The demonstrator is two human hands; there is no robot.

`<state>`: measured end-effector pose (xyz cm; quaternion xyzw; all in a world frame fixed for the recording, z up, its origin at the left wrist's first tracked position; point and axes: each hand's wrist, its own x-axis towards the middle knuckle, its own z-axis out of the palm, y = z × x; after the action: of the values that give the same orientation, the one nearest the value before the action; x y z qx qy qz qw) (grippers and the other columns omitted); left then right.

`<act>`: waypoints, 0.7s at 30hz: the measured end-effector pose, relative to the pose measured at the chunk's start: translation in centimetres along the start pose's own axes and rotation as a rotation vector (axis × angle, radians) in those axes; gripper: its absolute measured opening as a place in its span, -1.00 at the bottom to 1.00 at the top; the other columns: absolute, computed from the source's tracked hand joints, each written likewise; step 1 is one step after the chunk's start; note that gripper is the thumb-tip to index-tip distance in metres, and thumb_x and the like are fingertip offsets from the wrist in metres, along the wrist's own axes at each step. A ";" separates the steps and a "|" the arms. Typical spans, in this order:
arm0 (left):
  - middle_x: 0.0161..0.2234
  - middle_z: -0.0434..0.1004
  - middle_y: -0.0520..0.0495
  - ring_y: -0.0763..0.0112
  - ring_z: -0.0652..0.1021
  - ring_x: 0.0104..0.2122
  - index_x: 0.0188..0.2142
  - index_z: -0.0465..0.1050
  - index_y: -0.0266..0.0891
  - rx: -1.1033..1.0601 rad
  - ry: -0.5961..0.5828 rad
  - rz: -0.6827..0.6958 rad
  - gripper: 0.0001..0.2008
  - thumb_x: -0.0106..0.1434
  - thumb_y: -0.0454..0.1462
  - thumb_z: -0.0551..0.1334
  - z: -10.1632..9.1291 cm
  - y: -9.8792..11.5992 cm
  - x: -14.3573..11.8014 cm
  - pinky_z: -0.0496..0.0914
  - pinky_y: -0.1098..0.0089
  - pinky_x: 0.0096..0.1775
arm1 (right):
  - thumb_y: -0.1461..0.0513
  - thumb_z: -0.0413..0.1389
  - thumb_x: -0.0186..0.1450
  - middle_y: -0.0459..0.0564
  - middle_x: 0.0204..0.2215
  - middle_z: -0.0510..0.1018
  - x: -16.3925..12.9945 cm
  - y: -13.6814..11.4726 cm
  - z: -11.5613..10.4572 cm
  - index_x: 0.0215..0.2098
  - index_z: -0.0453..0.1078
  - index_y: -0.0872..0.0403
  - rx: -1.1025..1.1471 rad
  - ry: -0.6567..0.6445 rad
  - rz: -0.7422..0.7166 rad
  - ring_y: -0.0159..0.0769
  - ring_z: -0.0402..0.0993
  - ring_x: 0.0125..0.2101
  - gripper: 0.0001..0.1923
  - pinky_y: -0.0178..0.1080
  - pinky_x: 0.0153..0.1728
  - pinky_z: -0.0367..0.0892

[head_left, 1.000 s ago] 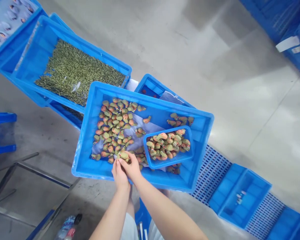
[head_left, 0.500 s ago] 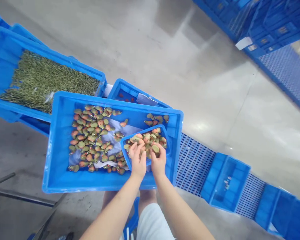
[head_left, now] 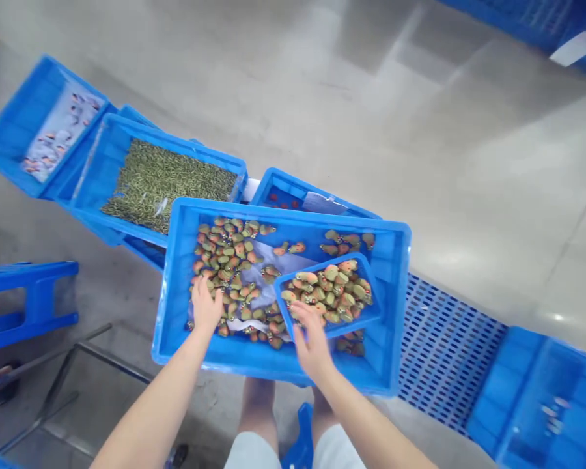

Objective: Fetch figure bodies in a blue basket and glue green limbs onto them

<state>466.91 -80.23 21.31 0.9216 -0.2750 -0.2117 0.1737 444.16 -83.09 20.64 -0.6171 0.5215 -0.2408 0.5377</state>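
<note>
Charms (head_left: 224, 260) under L hand (head_left: 206, 306)

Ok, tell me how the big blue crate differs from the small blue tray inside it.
The big blue crate is far larger and deeper; the small blue tray is shallow and sits tilted inside it. The crate's pieces lie spread on a white sheet; the tray's are heaped. Both are blue plastic and hold the same green-and-orange pieces.

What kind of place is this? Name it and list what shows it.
Probably a factory or warehouse sorting floor: bare concrete floor, many blue plastic crates holding batches of small painted figurine parts, and both hands, left hand and right hand, sorting them.
</note>
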 end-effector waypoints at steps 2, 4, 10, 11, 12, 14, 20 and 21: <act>0.16 0.12 -0.20 0.03 0.17 0.13 0.07 0.19 -0.22 0.069 0.020 -0.034 -0.57 0.20 -0.27 0.16 0.0 -0.6 2.2 0.11 -0.10 0.05 | 0.32 -0.08 0.10 0.02 -0.04 0.40 2.5 -1.7 4.2 -0.08 0.33 0.03 -0.005 -0.168 -0.031 -0.24 0.30 -0.02 -0.59 -0.14 0.01 0.23; 0.16 0.11 -0.19 0.03 0.20 0.12 0.07 0.19 -0.21 0.116 -0.002 -0.069 -0.57 0.20 -0.28 0.17 0.4 -1.2 3.6 0.13 -0.09 0.04 | 0.35 -0.05 0.09 0.12 0.07 0.27 6.3 -2.6 7.9 0.03 0.25 0.12 -0.062 -0.232 0.017 -0.15 0.17 0.08 -0.49 -0.10 0.06 0.14; 0.22 -0.02 -0.17 0.00 0.15 0.13 0.06 0.21 -0.20 0.146 -0.100 -0.168 -0.54 0.17 -0.19 0.19 1.9 -2.4 2.9 0.12 -0.09 0.04 | 0.24 -0.02 0.22 0.08 0.11 0.17 11.7 -1.7 12.4 0.15 0.07 -0.02 -0.242 -0.305 0.209 0.04 -0.02 0.13 -0.48 0.07 0.06 0.01; 0.21 0.00 -0.17 0.01 0.16 0.12 0.06 0.22 -0.20 0.138 -0.109 -0.190 -0.56 0.18 -0.18 0.18 2.1 -2.5 2.2 0.12 -0.09 0.04 | 0.22 0.01 0.22 0.07 0.07 0.22 10.8 -1.4 12.5 0.13 0.10 -0.03 -0.250 -0.330 0.229 0.01 0.04 0.10 -0.50 0.04 0.05 0.04; 0.19 0.04 -0.17 0.03 0.19 0.11 0.04 0.23 -0.21 0.127 -0.118 -0.217 -0.58 0.19 -0.18 0.17 2.3 -2.7 1.4 0.13 -0.08 0.04 | 0.21 0.03 0.21 0.07 0.03 0.27 9.5 -1.2 12.4 0.10 0.15 -0.02 -0.254 -0.352 0.252 -0.01 0.11 0.06 -0.52 0.02 0.03 0.08; 0.12 0.18 -0.18 0.08 0.28 0.05 0.01 0.27 -0.23 0.094 -0.142 -0.280 -0.62 0.21 -0.19 0.15 2.8 -3.2 -0.2 0.18 -0.06 0.00 | 0.20 0.09 0.20 0.08 -0.04 0.31 6.8 -0.6 12.3 0.04 0.22 0.05 -0.243 -0.381 0.317 -0.06 0.22 -0.02 -0.57 0.02 -0.02 0.15; -0.06 0.39 -0.13 0.25 0.44 -0.13 -0.13 0.37 -0.24 -0.084 -0.193 -0.376 -0.76 0.22 -0.21 0.15 4.7 -5.0 -2.1 0.35 0.11 -0.12 | 0.16 0.06 0.27 0.04 -0.10 0.38 3.9 0.7 13.6 -0.07 0.28 0.11 -0.044 -0.307 0.483 -0.20 0.35 -0.14 -0.71 -0.04 -0.12 0.28; -0.07 0.40 -0.13 0.26 0.45 -0.14 -0.14 0.37 -0.24 -0.119 -0.189 -0.379 -0.77 0.22 -0.22 0.14 4.8 -5.2 -2.2 0.36 0.12 -0.14 | 0.17 0.06 0.27 0.03 -0.13 0.40 3.9 0.6 14.0 -0.10 0.30 0.12 0.016 -0.294 0.487 -0.21 0.36 -0.15 -0.73 -0.05 -0.13 0.29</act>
<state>465.17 -75.85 15.56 0.9211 -0.0990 -0.3417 0.1583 457.23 -80.78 14.78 -0.4979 0.5690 -0.0166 0.6543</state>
